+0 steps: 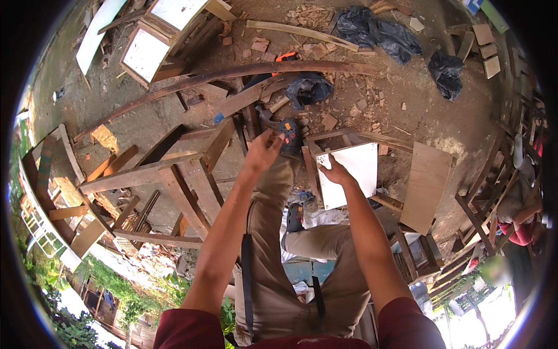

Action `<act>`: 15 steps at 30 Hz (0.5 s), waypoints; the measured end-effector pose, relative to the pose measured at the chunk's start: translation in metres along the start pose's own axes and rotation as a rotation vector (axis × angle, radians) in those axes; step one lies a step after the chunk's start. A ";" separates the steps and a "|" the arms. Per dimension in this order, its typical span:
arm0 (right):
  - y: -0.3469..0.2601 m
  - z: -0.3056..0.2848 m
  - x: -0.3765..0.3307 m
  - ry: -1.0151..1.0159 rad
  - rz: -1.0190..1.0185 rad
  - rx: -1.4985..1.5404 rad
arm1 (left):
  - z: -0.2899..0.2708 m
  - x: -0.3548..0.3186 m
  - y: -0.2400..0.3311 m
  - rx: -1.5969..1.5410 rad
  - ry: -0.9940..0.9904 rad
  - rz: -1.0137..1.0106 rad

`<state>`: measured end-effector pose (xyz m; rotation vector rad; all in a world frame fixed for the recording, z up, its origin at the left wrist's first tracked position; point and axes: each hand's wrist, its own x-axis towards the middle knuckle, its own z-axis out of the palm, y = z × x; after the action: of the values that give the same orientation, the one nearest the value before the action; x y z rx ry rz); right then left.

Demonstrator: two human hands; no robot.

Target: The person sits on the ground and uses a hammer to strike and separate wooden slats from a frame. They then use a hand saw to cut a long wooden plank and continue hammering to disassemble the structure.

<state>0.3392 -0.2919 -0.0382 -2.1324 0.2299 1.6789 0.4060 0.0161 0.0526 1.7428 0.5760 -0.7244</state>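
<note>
My left hand (261, 152) reaches forward over my raised knee, fingers apart, close to the dark shoe (289, 135) resting on a wooden frame (174, 168). It holds nothing that I can see. My right hand (336, 172) lies on the left edge of a white square panel (351, 173) set in a wooden frame, fingers bent over the edge. My legs in tan trousers stretch out between the two arms.
Wooden frames, planks and offcuts lie all over the dirt ground. A plywood sheet (427, 185) leans at the right. Black plastic bags (378, 32) sit at the back. A long curved timber (232, 74) crosses the middle. Another person (520, 218) sits at the far right.
</note>
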 end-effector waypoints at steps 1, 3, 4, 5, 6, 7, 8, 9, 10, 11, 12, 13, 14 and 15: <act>-0.012 -0.016 -0.002 -0.016 0.022 0.003 | -0.017 0.004 0.014 0.090 0.007 0.081; -0.036 -0.045 -0.018 -0.058 0.051 0.006 | -0.051 -0.014 0.021 0.222 0.049 0.198; -0.030 -0.051 -0.017 0.021 -0.020 -0.051 | -0.067 -0.010 0.024 0.258 0.100 0.280; -0.032 -0.062 -0.019 0.047 -0.067 -0.076 | -0.078 -0.016 0.021 0.295 0.153 0.343; -0.035 -0.078 -0.018 0.071 -0.114 -0.102 | -0.087 -0.016 0.013 0.360 0.187 0.402; -0.034 -0.095 -0.017 0.118 -0.169 -0.169 | -0.092 -0.021 -0.002 0.427 0.215 0.448; -0.050 -0.115 -0.028 0.117 -0.076 -0.160 | -0.095 -0.018 -0.007 0.498 0.255 0.508; -0.048 -0.132 -0.017 0.189 -0.122 -0.150 | -0.093 -0.022 -0.013 0.439 0.245 0.455; -0.041 -0.143 -0.013 0.255 -0.152 -0.133 | -0.085 -0.029 -0.015 0.372 0.237 0.429; -0.060 -0.156 -0.025 0.266 -0.141 -0.123 | -0.077 -0.035 -0.016 0.306 0.242 0.394; -0.096 -0.178 -0.047 0.274 -0.137 -0.113 | -0.070 -0.040 -0.016 0.243 0.253 0.359; -0.120 -0.189 -0.060 0.288 -0.128 -0.098 | -0.060 -0.044 -0.015 0.196 0.260 0.370; -0.115 -0.192 -0.051 0.314 -0.173 -0.112 | -0.050 -0.043 -0.012 0.153 0.229 0.362; -0.100 -0.197 -0.035 0.339 -0.220 -0.127 | -0.041 -0.043 -0.008 0.109 0.200 0.354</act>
<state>0.5433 -0.2884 0.0540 -2.4299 -0.0167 1.2352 0.3777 0.0566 0.0865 1.9669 0.3506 -0.3413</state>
